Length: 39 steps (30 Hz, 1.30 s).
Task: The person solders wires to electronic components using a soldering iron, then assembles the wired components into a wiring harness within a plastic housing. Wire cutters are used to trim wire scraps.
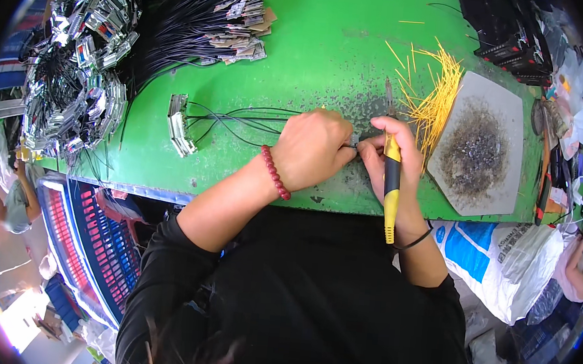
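Observation:
My left hand [313, 146], with a red bead bracelet at the wrist, is closed around several thin black wires [242, 118]. These wires run left to a small bundle of silvery metal connectors [180, 125] lying on the green table. In my right hand [403, 160] is a yellow and black soldering iron [391, 183], its tip pointing away from me. That hand's thumb and a finger also pinch at a dark wire end beside my left fingertips; the exact contact is partly hidden. Just beyond the right hand lies a heap of thin yellow strands [435, 91].
A grey board [513, 151] bearing dark crumbs lies at the right. Bundled black cables with metal ends [238, 27] lie at the back left, next to a big pile of silvery connectors [102, 109]. Black parts [515, 42] are stacked back right. A white sack [504, 260] sits below the table edge.

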Each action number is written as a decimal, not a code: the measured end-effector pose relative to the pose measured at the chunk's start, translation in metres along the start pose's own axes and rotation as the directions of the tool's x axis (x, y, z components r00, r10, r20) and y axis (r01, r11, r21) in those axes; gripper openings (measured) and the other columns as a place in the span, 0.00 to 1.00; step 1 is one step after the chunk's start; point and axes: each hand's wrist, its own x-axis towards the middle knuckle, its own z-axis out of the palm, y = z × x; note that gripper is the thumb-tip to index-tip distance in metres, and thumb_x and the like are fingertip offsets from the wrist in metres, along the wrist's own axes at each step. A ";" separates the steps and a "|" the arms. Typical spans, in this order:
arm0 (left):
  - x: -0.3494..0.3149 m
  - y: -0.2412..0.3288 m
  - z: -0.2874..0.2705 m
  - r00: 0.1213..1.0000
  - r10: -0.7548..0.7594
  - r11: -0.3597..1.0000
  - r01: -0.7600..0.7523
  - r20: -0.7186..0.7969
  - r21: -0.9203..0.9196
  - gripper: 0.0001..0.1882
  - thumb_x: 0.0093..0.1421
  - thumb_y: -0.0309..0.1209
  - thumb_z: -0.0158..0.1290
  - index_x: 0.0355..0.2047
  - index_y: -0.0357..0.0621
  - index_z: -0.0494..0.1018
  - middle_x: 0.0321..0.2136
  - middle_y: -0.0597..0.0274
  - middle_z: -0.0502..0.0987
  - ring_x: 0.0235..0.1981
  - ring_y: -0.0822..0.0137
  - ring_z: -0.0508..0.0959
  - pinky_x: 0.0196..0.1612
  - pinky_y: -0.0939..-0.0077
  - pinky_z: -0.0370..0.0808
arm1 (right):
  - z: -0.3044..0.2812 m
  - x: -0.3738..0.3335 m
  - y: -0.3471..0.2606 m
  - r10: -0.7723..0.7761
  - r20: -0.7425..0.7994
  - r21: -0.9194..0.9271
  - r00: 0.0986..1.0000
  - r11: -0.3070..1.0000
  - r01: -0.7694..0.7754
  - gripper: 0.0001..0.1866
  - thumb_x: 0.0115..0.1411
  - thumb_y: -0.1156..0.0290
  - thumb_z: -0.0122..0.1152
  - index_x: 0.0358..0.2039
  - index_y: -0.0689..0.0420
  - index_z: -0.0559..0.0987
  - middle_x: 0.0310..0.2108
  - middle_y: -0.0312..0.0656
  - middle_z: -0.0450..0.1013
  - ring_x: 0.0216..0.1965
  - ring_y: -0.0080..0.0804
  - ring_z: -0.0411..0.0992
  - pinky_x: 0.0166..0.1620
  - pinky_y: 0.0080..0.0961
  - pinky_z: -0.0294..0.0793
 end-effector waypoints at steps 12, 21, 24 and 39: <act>-0.002 -0.002 0.003 0.996 0.015 0.996 -0.022 -0.083 -0.087 0.04 0.52 0.28 0.55 0.27 0.40 0.73 0.24 0.51 0.75 0.29 0.48 0.76 0.32 0.58 0.72 | -0.008 -0.007 0.015 -0.070 0.001 0.047 0.998 0.996 0.069 0.18 0.57 0.83 0.59 0.48 0.59 0.71 0.31 0.42 0.78 0.31 0.19 0.74 0.36 0.14 0.72; -0.004 -0.003 0.003 0.998 -0.018 0.996 0.013 -0.058 -0.083 0.04 0.52 0.28 0.53 0.26 0.40 0.73 0.25 0.51 0.76 0.31 0.48 0.77 0.35 0.55 0.73 | 0.001 -0.002 0.010 -0.079 -0.029 0.104 0.996 0.991 0.081 0.20 0.52 0.84 0.62 0.46 0.56 0.73 0.28 0.41 0.79 0.28 0.22 0.77 0.32 0.18 0.74; -0.005 -0.005 0.005 0.997 -0.016 0.995 0.008 -0.081 -0.100 0.04 0.52 0.28 0.54 0.26 0.40 0.73 0.25 0.50 0.76 0.30 0.49 0.77 0.34 0.56 0.73 | -0.001 0.002 0.006 -0.137 -0.097 -0.017 0.986 0.991 0.136 0.21 0.50 0.84 0.63 0.45 0.53 0.74 0.25 0.39 0.78 0.26 0.24 0.77 0.31 0.18 0.74; -0.003 -0.010 0.011 0.992 0.010 0.992 -0.025 -0.124 -0.121 0.04 0.46 0.23 0.56 0.21 0.36 0.73 0.22 0.52 0.75 0.27 0.52 0.76 0.32 0.64 0.73 | -0.023 -0.007 -0.004 0.081 0.001 0.298 0.997 0.952 -0.077 0.13 0.63 0.72 0.54 0.48 0.62 0.72 0.24 0.38 0.77 0.26 0.20 0.73 0.34 0.18 0.70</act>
